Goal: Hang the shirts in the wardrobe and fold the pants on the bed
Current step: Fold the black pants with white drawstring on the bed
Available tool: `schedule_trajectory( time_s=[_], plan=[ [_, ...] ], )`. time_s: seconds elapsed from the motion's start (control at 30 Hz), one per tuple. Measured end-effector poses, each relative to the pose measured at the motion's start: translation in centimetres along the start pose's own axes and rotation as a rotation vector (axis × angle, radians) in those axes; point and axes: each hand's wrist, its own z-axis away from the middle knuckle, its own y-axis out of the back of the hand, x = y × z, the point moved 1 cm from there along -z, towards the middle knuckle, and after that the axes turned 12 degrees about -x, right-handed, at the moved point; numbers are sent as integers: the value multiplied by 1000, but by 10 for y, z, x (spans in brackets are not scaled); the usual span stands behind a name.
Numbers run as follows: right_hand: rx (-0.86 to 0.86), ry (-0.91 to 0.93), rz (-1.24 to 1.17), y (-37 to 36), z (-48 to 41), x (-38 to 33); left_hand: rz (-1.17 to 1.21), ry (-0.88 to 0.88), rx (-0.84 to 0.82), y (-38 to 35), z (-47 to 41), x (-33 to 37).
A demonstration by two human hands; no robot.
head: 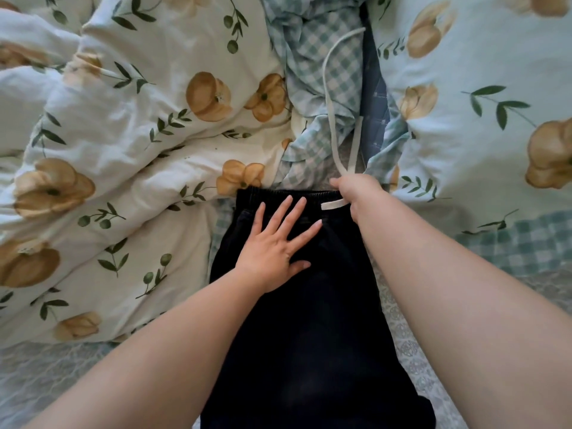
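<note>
While the left hand (275,246) lies flat on the dark pants (309,335), fingers straight and spread, tips just short of the elastic waistband (278,193), the right hand (356,190) is curled round the white drawstring (328,88) at the waistband's corner; whether cloth is pinched with it, cannot tell. Cord loops away beyond the right knuckles, over checked fabric (315,57). Pants lie lengthwise on the bed sheet (408,351), under the left palm. Floral duvet (139,119) bunched outboard of the left little finger. Step judged: pants-folding, at the smoothing stage; no crosswise fold made yet. Next move likely calls for tucking the cord in, then folding one end over. No brand, label or readable writing seen
</note>
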Motion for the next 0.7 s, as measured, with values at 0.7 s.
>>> schedule_trajectory(
  time_s=[0.7],
  plan=[
    [79, 643, 1011, -34, 119, 86, 862, 340, 495, 31, 72, 13]
  ],
)
